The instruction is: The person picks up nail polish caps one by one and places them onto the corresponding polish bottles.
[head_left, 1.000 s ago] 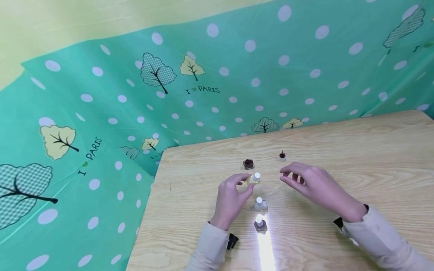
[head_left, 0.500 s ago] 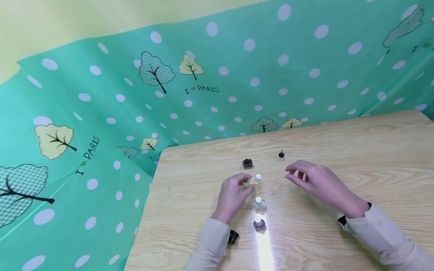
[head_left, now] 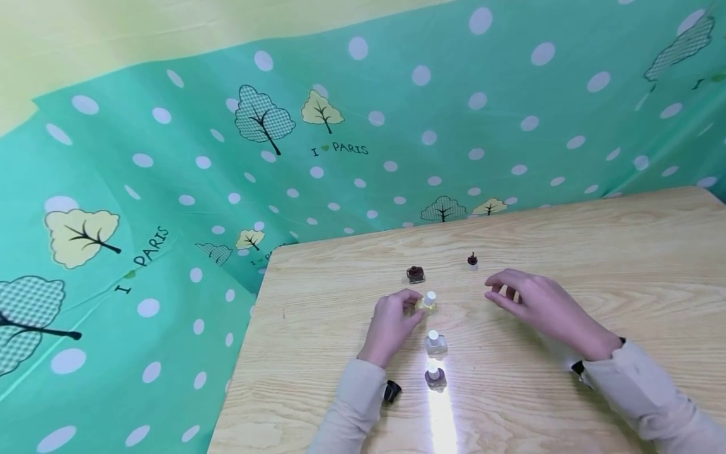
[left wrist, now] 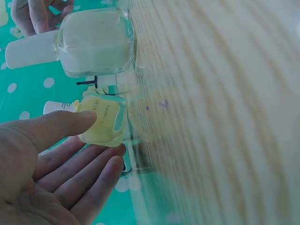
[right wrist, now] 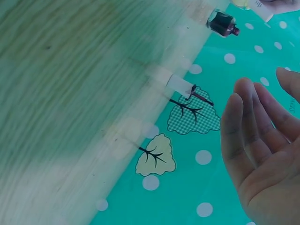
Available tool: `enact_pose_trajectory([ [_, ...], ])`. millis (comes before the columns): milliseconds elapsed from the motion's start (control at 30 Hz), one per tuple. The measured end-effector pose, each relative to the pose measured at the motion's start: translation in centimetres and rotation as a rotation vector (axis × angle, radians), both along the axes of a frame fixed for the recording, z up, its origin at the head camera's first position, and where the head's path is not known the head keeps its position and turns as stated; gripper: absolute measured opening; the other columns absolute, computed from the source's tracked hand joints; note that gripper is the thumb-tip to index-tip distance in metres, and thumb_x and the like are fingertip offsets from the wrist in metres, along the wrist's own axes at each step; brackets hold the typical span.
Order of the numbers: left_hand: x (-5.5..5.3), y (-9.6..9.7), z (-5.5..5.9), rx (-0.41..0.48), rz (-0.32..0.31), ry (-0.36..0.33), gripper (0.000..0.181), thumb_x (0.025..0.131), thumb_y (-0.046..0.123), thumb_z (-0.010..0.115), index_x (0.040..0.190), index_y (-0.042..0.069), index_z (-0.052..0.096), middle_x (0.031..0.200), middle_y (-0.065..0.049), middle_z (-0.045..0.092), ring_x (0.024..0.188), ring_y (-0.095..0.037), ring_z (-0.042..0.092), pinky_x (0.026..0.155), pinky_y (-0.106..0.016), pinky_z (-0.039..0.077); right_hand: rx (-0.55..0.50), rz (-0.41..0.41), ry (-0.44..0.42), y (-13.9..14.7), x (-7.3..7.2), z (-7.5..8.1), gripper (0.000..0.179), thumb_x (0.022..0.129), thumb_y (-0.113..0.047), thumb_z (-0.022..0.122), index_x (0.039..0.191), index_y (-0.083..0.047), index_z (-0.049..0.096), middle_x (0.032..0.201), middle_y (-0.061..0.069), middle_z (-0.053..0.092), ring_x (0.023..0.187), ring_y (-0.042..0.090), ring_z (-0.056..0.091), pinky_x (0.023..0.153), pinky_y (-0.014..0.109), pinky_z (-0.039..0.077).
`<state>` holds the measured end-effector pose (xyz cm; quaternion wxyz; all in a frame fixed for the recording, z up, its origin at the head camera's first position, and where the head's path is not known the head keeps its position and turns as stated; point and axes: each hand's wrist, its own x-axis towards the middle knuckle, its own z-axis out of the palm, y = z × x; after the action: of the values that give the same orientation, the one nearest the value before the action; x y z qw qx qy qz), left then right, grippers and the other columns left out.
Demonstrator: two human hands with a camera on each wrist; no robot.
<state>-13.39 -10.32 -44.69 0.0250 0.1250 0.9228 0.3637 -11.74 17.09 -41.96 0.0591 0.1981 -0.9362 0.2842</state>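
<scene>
My left hand (head_left: pixel 392 326) pinches a yellow nail polish bottle (head_left: pixel 426 306) with a white cap between thumb and fingers. In the left wrist view that bottle (left wrist: pixel 104 123) stands at the tabletop, the thumb on its labelled face and fingers behind. Beyond it is an uncapped dark nail polish bottle (head_left: pixel 416 275). Its likely cap, a white cap with a dark brush pointing up (head_left: pixel 472 261), stands farther right. My right hand (head_left: pixel 530 302) hovers over the table with relaxed, slightly bent fingers and nothing in them; the right wrist view shows its palm (right wrist: pixel 269 164).
Nearer me stand a whitish nail polish bottle (head_left: pixel 435 343) and a greyish-purple one (head_left: pixel 435 377), both white-capped, roughly in line with the yellow one. A bright reflection crosses the wooden table (head_left: pixel 306 378). Green patterned cloth (head_left: pixel 363 126) hangs behind the far edge.
The yellow bottle has come down a little onto the table and stands more upright, still in my left hand. My right hand has drawn away to the right.
</scene>
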Motion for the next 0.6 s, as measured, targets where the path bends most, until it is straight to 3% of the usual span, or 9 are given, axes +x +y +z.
enact_pose_trajectory([
  [400,-0.24,-0.09,-0.07,-0.099,0.001,0.003,0.031,0.084,0.019,0.079,0.113,0.011,0.071,0.107,-0.002,0.074,0.097,-0.015,0.069,0.091,-0.03,0.056,0.02,-0.001,-0.007,0.23,-0.7,-0.5,0.024,0.094,-0.023,0.068,0.112,-0.007,0.07,0.088,-0.005,0.069,0.075,0.006,0.06,0.063,0.026,0.053],
  [600,-0.4,-0.6,-0.24,-0.085,0.002,-0.008,0.033,0.084,0.021,0.079,0.114,0.012,0.071,0.109,-0.002,0.074,0.1,-0.016,0.069,0.093,-0.032,0.055,0.033,-0.005,-0.027,0.34,-0.98,-0.52,0.024,0.094,-0.022,0.068,0.112,-0.007,0.069,0.089,-0.004,0.069,0.075,0.007,0.06,0.063,0.027,0.052],
])
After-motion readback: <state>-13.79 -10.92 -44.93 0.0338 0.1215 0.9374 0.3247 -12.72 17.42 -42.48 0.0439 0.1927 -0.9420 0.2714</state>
